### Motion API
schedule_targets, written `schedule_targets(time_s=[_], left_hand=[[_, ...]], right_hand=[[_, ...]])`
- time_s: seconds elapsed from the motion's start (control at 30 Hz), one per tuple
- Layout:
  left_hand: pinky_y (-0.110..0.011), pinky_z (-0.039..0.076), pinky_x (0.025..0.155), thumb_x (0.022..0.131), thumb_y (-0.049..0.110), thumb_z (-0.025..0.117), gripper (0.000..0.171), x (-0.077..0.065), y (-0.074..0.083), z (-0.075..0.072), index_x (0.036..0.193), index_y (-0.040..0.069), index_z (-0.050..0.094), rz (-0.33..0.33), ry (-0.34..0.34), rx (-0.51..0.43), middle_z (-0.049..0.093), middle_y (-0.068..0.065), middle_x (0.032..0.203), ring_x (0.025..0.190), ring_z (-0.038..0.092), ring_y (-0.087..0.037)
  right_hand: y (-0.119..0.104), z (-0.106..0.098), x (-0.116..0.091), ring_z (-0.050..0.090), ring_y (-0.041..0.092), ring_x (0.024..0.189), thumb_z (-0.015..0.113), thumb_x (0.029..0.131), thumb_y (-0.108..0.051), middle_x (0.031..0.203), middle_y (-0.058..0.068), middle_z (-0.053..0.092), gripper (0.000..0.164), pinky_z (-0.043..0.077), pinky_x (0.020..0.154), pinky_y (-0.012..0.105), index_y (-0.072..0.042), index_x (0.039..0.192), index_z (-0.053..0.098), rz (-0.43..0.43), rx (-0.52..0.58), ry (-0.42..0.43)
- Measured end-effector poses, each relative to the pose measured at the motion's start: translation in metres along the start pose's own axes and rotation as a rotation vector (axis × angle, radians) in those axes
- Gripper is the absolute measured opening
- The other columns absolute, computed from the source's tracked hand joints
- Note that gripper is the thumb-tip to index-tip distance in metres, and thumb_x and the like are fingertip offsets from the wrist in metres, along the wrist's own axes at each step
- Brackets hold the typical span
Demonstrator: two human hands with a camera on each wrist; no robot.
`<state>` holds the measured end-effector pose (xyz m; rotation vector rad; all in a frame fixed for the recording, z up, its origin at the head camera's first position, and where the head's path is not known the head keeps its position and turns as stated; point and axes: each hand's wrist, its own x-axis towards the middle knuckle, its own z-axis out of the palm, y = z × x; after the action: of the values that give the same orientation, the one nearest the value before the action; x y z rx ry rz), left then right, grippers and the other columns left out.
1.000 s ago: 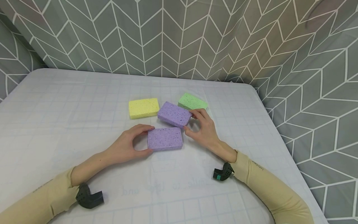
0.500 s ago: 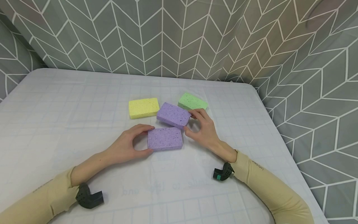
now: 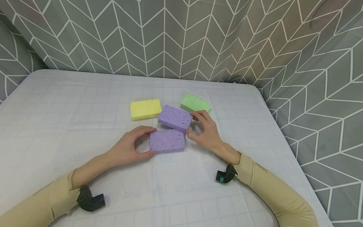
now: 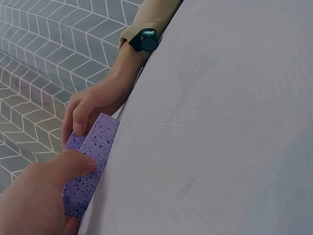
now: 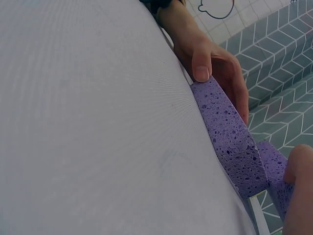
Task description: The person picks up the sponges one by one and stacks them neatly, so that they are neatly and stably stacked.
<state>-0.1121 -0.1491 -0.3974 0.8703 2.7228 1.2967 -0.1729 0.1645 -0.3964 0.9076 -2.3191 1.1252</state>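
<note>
Left hand (image 3: pixel 129 148): grasping the near purple sponge (image 3: pixel 167 140) by its left end, thumb on the near long edge, fingers at the far one. Sponge lies flat, broad face up; long axis runs out from this hand toward the wearer's right, almost straight across.

Right hand (image 3: pixel 206 130): pinching the far purple sponge (image 3: pixel 175 117) at its right end between thumb and fingers. Broad face up; long axis slants from this hand away and to the left, at an angle to the near sponge. Its near right corner meets the near sponge's far edge in the head view; contact or slight overlap, cannot tell which.

Yellow sponge (image 3: pixel 146 109): beyond the left hand's fingertips, long axis nearly crosswise, right end just beside the far purple sponge. Green sponge (image 3: pixel 195 102): just beyond the right hand's fingers, long axis slanted much like the far purple sponge's.

Surface: white tablecloth (image 3: pixel 71 126) with a faint bluish grid under both hands; faint reversed lettering (image 3: pixel 160 190) between the forearms, nearer the wearer than either hand. Room: grey curtain (image 3: pixel 153 34) with white chevron lines, beyond both hands and along the right hand's side.
</note>
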Motion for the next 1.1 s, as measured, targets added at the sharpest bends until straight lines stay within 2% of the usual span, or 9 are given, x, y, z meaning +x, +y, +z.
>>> schedule_targets(time_s=[0.43,0.67,1.1], left_hand=[[-0.044,0.048,0.107,0.078,0.028,0.086,0.073,-0.0008,0.0021,-0.0013,0.142,0.017,0.053,-0.01,-0.003,-0.017,0.058,0.002,0.137,0.122,0.058,-0.017],[-0.038,0.047,0.109,0.078,0.029,0.087,0.072,0.0004,0.0001,-0.0013,0.141,0.017,0.054,-0.032,-0.013,-0.058,0.058,0.003,0.138,0.125,0.058,-0.016],[-0.04,0.048,0.109,0.077,0.03,0.087,0.074,0.0006,0.0006,-0.0012,0.141,0.015,0.054,-0.037,-0.012,-0.08,0.058,0.0,0.138,0.125,0.059,-0.019]], right_hand=[[0.002,0.0008,0.0,0.063,0.029,0.1,0.072,0.075,-0.016,0.116,0.012,0.06,0.052,0.056,0.091,0.038,0.0,0.123,0.062,-0.025,0.024,-0.003],[0.0022,0.0003,-0.0001,0.063,0.028,0.099,0.072,0.074,-0.018,0.115,0.012,0.059,0.053,0.055,0.091,0.034,0.001,0.123,0.062,-0.028,0.023,-0.017],[0.0019,0.0002,-0.0006,0.061,0.025,0.098,0.072,0.074,-0.019,0.114,0.013,0.06,0.054,0.054,0.089,0.032,0.001,0.123,0.062,-0.051,0.032,-0.022]])
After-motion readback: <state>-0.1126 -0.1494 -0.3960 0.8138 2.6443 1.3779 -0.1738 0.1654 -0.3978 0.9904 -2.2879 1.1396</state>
